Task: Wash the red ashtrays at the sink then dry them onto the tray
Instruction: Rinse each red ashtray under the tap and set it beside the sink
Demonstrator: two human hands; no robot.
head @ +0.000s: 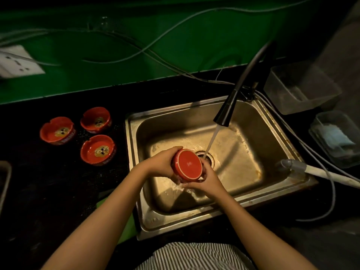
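Observation:
Over the steel sink [259,121] I hold one red ashtray [188,165] upside down, its flat base facing me. My left hand [162,162] grips its left rim and my right hand [207,179] cups it from below on the right. Water runs from the black faucet [227,110] and falls just right of the ashtray, near the drain. Three more red ashtrays stand on the dark counter left of the sink: one at far left [57,130], one behind [95,119] and one nearer [98,150], each with a dirty patch inside.
Two clear plastic containers [301,87] [337,137] sit right of the sink. Grey cables trail along the green wall and past the sink's right edge. A white hose [319,171] lies at the sink's right corner. A tray edge [4,184] shows at far left.

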